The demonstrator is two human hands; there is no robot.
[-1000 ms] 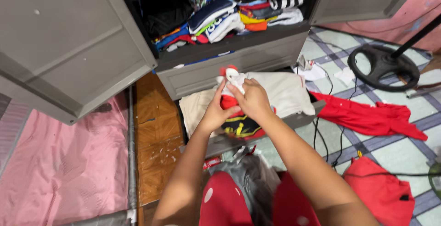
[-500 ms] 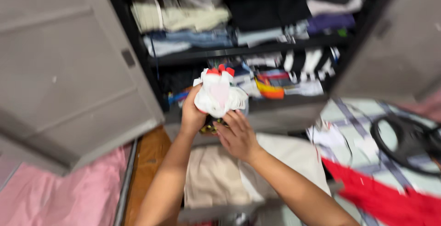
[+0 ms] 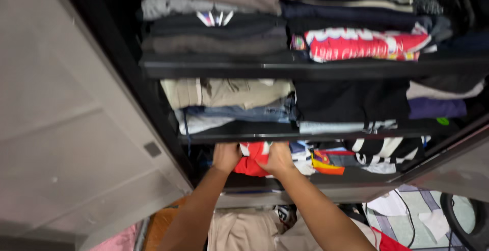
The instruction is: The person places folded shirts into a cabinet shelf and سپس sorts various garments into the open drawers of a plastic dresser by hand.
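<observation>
Left hand (image 3: 226,155): fingers clamped on red and white garment (image 3: 253,158) | Right hand (image 3: 277,158): fingers clamped on same garment | Garment: between both hands at front of lowest visible shelf (image 3: 285,180) of wardrobe, just left of folded striped clothes (image 3: 387,149) | Grey door (image 3: 66,128): swung wide at left.

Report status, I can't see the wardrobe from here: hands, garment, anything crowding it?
Left hand, right hand both gripping red-and-white garment. Garment on lower shelf. Folded clothes crowd its right.

Fingertips (image 3: 239,148) perhaps hidden under the dark shelf (image 3: 305,131).
</observation>
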